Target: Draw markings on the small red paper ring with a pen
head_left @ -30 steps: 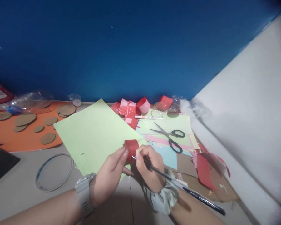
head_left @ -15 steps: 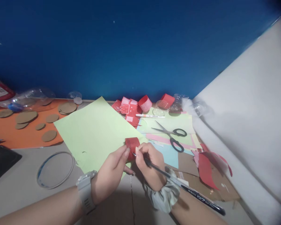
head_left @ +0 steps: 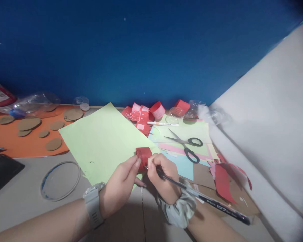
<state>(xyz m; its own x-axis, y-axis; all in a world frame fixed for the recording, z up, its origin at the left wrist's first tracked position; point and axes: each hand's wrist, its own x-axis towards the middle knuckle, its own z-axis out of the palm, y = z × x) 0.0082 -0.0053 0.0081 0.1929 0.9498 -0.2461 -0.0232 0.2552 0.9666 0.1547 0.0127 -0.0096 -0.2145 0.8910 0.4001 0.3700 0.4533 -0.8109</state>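
Note:
My left hand pinches a small red paper roll by its left side, thumb on the front. Faint dark marks show on the red surface. In my right hand is a black and clear pen, its tip touching or almost touching the roll's lower front. The pen's long barrel slants down to the right, over my wrist. Under and behind the roll lies a light green paper sheet, turned cornerwise. The lower part of the roll is partly hidden by my fingers.
Scissors lie spread on coloured papers at the right, near a white marker. Red paper rings stand against the blue wall. Cardboard discs rest on orange paper at the left, above a tape ring and a black phone.
The pen's back end has swung slightly right and up, with its tip staying by the red roll. Both hands keep their hold. The whole view has shifted a little.

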